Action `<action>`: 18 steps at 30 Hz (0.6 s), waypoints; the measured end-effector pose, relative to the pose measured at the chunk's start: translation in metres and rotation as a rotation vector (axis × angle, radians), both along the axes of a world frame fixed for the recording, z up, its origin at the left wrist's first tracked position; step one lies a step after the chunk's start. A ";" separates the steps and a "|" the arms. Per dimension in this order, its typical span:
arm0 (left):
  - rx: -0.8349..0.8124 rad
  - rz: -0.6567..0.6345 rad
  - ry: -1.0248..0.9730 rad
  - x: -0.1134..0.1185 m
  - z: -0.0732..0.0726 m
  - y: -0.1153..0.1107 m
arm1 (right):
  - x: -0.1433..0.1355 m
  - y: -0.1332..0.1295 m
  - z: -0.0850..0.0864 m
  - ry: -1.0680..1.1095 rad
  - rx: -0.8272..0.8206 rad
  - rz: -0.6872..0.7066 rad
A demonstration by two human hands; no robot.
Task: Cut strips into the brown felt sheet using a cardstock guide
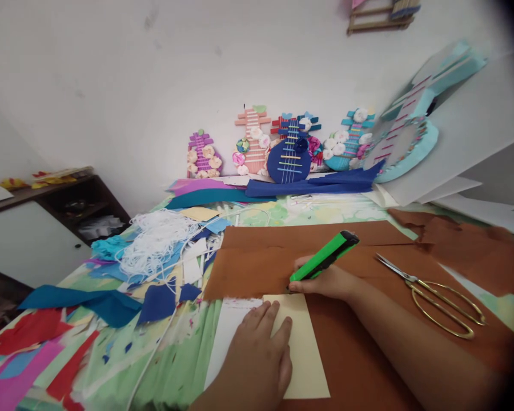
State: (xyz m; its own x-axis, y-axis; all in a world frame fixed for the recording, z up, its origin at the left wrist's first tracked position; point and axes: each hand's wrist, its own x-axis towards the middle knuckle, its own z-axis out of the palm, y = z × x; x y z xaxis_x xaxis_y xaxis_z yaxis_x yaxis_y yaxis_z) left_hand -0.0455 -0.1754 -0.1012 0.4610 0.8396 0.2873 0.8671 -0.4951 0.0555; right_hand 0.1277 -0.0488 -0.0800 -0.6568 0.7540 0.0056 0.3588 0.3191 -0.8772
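My left hand lies flat with fingers spread on a cream paper piece and on white paper beside it. My right hand is closed pen-style around a chunky, boxy green-and-black tool. Its dark lower tip sits by the upper edge of the cream piece, close to the brown sheet. Whether it is a marker or a cutter, I cannot tell. Under the hands spreads a large brown sheet. Gold-handled scissors rest on it to the right, blades slightly apart.
White cord lies tangled among blue scraps at left, with red scraps nearer me. Decorated lute-shaped crafts lean on the wall behind. A larger pale-blue one stands at right. Crumpled brown material lies beyond the scissors.
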 end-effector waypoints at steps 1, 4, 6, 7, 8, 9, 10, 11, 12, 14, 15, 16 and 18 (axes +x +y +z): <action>-0.001 0.004 -0.001 0.000 0.000 0.000 | 0.000 -0.001 0.000 -0.006 0.018 0.003; 0.009 0.000 0.007 0.000 -0.002 -0.001 | 0.000 -0.001 0.000 -0.002 0.035 -0.005; 0.031 -0.008 0.019 0.000 -0.003 -0.001 | 0.001 0.000 -0.001 0.022 0.003 -0.023; 0.041 -0.011 0.025 0.000 -0.003 -0.001 | 0.002 0.001 -0.002 0.037 -0.013 -0.037; 0.048 -0.013 0.032 0.000 -0.003 -0.001 | 0.003 0.002 -0.002 0.051 -0.020 -0.055; 0.050 -0.017 0.038 0.000 -0.003 -0.001 | 0.004 0.003 -0.003 0.062 -0.019 -0.071; 0.049 -0.023 0.044 0.000 -0.002 -0.001 | 0.005 0.003 -0.004 0.068 -0.011 -0.080; 0.043 -0.026 0.050 0.000 -0.001 -0.001 | 0.006 0.004 -0.005 0.072 -0.002 -0.084; 0.037 -0.030 0.055 0.001 0.000 -0.001 | 0.006 0.005 -0.005 0.072 0.007 -0.078; 0.027 -0.035 0.064 0.001 0.002 0.000 | 0.007 0.006 -0.006 0.065 0.015 -0.051; 0.023 -0.038 0.069 0.001 0.003 0.000 | 0.008 0.006 -0.006 0.059 0.015 -0.036; 0.022 -0.038 0.071 0.001 0.003 0.000 | 0.008 0.006 -0.007 0.055 0.015 -0.022; 0.027 -0.036 0.070 0.001 0.003 0.000 | 0.008 0.005 -0.007 0.052 0.009 -0.003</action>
